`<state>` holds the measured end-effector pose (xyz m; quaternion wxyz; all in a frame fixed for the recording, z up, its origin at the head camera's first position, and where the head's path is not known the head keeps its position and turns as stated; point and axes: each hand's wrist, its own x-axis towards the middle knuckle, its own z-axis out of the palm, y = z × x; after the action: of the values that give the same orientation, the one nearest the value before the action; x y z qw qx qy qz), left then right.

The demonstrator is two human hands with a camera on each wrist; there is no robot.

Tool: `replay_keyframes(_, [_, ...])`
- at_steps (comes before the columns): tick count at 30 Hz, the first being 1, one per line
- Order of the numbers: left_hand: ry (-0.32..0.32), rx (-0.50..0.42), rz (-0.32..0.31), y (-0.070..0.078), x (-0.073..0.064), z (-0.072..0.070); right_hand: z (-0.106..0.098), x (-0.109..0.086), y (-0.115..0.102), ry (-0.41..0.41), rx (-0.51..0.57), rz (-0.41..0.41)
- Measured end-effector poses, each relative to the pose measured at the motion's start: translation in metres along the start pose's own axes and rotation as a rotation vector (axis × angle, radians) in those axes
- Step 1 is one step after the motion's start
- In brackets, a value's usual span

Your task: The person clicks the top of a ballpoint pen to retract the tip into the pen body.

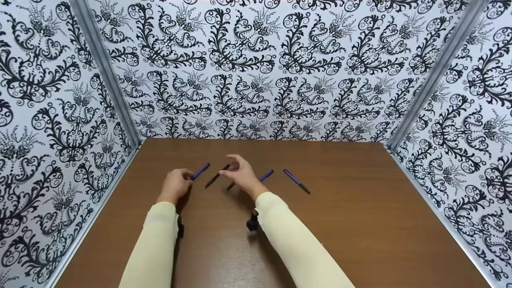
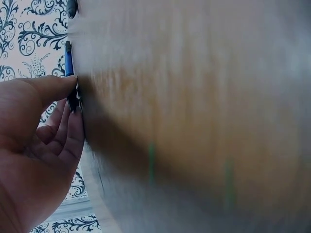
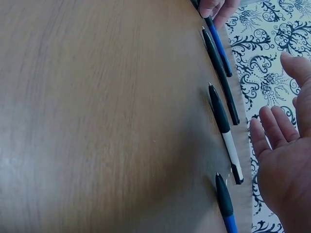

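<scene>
My left hand (image 1: 176, 185) pinches a blue pen (image 1: 202, 170) by its dark grip end, at the left of the row; the left wrist view shows the thumb on one side of it. My right hand (image 1: 243, 175) hovers over the middle of the row, its fingers loosely spread and holding nothing. A black pen (image 1: 213, 181) lies just left of that hand. Under it lies a white pen with a black grip (image 3: 231, 148), mostly hidden in the head view. Another blue pen (image 1: 267, 175) is partly covered by the right wrist.
Farther right on the brown wooden table (image 1: 352, 224) lies one more blue pen (image 1: 297, 181), slanting the other way. Patterned panels (image 1: 256, 80) with grey metal posts (image 1: 436, 76) stand around the table's back and sides. Small black devices (image 1: 253, 221) sit at both wrists.
</scene>
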<state>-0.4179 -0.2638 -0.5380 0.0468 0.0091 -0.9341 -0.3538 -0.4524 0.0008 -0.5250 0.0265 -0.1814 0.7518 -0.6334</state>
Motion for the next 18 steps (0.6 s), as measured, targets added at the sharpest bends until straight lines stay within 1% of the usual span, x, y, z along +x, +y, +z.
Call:
replay_keyframes(6, [0.022, -0.012, 0.02, 0.005, 0.001, -0.001, -0.003, 0.002, -0.002, 0.01, -0.005, -0.01])
replay_keyframes(12, [0.054, -0.033, 0.038, 0.015, 0.004, -0.005, -0.009, 0.006, -0.005, 0.011, -0.043, -0.011])
replay_keyframes(18, [0.115, -0.072, 0.108, 0.03, 0.004, -0.006, -0.019, 0.007, -0.012, 0.008, -0.071, -0.014])
